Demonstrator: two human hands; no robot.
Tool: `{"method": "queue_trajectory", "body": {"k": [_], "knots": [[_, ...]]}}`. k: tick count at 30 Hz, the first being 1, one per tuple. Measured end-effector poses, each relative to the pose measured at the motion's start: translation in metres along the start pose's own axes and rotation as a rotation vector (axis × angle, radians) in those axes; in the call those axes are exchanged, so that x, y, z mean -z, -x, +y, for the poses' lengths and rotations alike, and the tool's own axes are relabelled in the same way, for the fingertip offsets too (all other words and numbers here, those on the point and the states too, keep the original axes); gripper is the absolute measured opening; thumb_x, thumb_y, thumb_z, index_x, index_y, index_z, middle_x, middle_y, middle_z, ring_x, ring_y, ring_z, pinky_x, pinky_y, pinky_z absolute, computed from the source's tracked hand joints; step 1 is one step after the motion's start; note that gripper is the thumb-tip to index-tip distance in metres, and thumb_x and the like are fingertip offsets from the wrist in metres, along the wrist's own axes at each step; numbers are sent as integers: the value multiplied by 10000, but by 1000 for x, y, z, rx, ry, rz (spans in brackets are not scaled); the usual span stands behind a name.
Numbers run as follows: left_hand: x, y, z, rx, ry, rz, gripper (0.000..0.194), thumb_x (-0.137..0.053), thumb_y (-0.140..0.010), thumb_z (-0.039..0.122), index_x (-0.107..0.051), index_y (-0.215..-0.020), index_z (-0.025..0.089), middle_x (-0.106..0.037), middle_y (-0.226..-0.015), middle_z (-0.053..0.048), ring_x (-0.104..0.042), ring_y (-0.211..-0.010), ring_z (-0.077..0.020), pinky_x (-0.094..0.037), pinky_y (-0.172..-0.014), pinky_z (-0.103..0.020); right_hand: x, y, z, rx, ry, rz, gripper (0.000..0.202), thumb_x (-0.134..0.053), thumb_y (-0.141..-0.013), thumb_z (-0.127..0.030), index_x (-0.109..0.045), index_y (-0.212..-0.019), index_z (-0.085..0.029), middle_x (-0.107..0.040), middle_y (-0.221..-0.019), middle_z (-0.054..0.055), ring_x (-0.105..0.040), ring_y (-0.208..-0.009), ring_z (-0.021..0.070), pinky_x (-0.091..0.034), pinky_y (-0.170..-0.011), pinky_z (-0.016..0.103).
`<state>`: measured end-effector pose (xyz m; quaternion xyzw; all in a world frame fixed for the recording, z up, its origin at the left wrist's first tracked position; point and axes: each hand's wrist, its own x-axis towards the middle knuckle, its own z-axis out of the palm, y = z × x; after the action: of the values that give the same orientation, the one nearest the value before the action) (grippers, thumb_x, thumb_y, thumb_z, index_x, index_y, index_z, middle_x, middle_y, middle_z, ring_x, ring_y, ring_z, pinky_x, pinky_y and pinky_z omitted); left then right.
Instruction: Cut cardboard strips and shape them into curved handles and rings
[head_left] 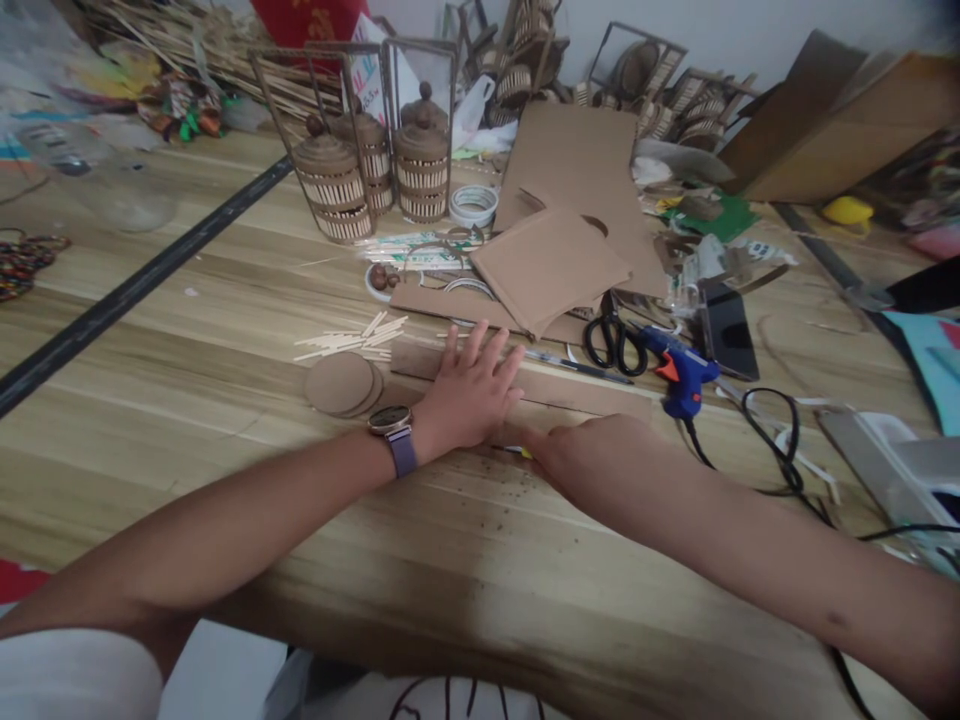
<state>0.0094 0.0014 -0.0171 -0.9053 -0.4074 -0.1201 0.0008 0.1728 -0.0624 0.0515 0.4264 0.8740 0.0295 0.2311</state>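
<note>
My left hand (472,393) lies flat with fingers spread, pressing on a strip of brown cardboard (585,394) on the table. Close beside it, my right hand (596,452) is closed round a utility knife (526,453). Only a bit of yellow and a thin blade show, low against the cardboard's near edge; the rest is hidden by the fingers. Two cardboard discs (339,383) overlap left of my left hand, near a scatter of thin wooden sticks (356,337). Just beyond the strip lie a pen (577,367) and black-handled scissors (615,340).
A blue glue gun (681,372) with a black cord and a phone (729,328) lie to the right. Finished lanterns (332,185) stand at the back left, beside a tape roll (474,205). Cardboard sheets (551,265) are stacked behind; a cardboard box (847,130) is back right.
</note>
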Motion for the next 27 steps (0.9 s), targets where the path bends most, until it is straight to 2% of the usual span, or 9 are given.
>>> {"method": "queue_trajectory", "body": {"k": [8,15,19,27], "knots": [[1,0,0,5,-2,-11,549,-379,-1025,386,-394,-1487,89,-343,-1561,-201,-197,-1470,-424,-141,-1165,-669,6,3,-2,-3,24,20,208,-521,-920,-142,-617,-1085,-224,-734,-676,19,-689,-530,198,-179,-413,283],[1,0,0,5,-6,-14,543,-378,-1025,390,-404,-1480,94,-344,-1562,-197,-198,-1469,-421,-146,-1161,-669,7,1,-2,-11,22,-39,229,-528,-891,-105,-627,-1070,-207,-734,-698,18,-703,-555,190,-206,-404,304],[1,0,0,1,-13,-7,540,-389,-1021,390,-410,-1474,95,-345,-1560,-203,-202,-1467,-422,-152,-1156,-673,10,2,-3,9,30,-44,302,-524,-861,-60,-609,-1118,-194,-733,-694,31,-710,-567,207,-215,-404,304],[-3,0,-1,-9,-13,32,525,-402,-1014,372,-424,-1461,96,-356,-1551,-206,-218,-1460,-422,-154,-1153,-674,14,3,-6,-7,-6,-17,382,-466,-835,17,-627,-1086,-222,-714,-646,43,-682,-540,219,-240,-423,278]]}}
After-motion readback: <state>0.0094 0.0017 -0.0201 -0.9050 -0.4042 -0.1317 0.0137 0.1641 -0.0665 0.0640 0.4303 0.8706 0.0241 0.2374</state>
